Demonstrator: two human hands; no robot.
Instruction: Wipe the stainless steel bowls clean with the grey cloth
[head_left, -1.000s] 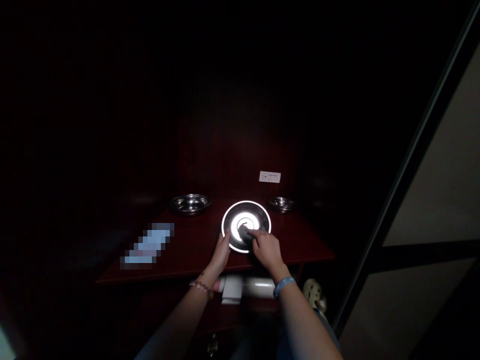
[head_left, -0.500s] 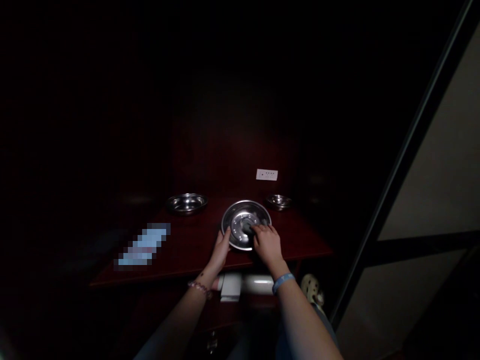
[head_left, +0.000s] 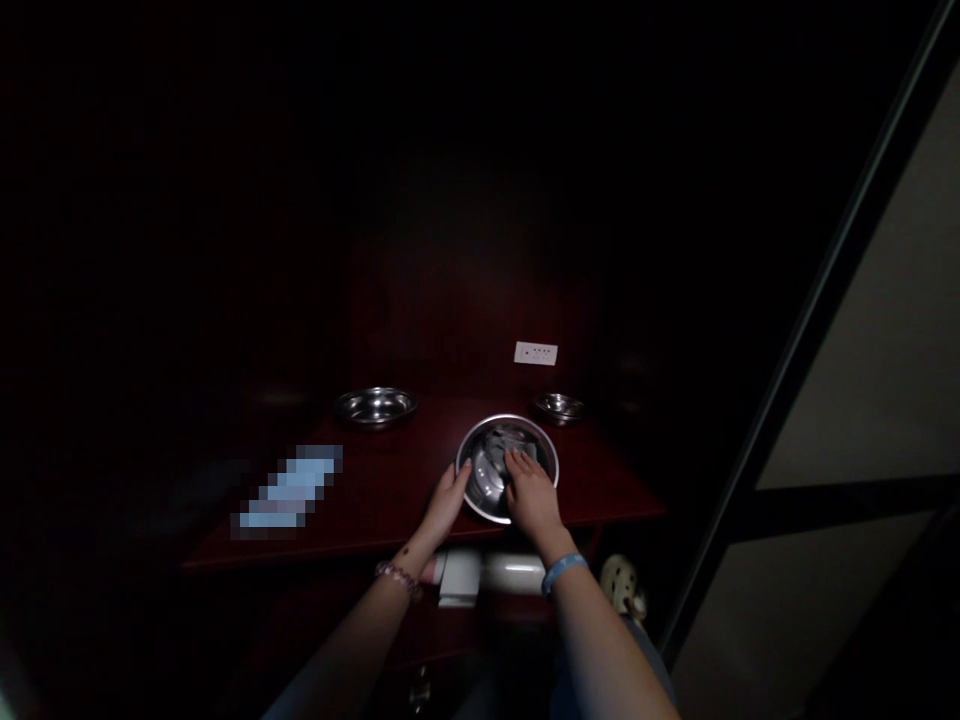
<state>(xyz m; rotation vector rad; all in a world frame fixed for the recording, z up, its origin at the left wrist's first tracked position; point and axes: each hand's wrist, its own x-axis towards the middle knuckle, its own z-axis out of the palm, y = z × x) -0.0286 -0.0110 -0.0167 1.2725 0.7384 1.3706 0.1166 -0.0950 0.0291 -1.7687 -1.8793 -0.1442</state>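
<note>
A round shiny metal bowl (head_left: 486, 487) is tilted toward me over the front part of a dark red shelf. My left hand (head_left: 448, 500) grips its left rim, thumb on the rim. Inside the bowl, my right hand (head_left: 533, 490) presses a greyish, crumpled cloth-like piece (head_left: 501, 443) against the inner surface, with its fingers held together. The underside of the bowl and the left fingers behind it are hidden.
On the dark red shelf (head_left: 390, 490), a wide metal dish (head_left: 376, 408) stands back left and smaller stacked metal bowls (head_left: 559, 408) back right. A blurred bluish patch (head_left: 289, 490) lies left. A white socket panel (head_left: 536, 353) is on the back wall. White objects (head_left: 459, 578) sit below.
The bowl has shifted slightly right and nearer to me, along with my left hand. The cloth-like piece has moved up inside the bowl, and my right fingers are stretched further over it.
</note>
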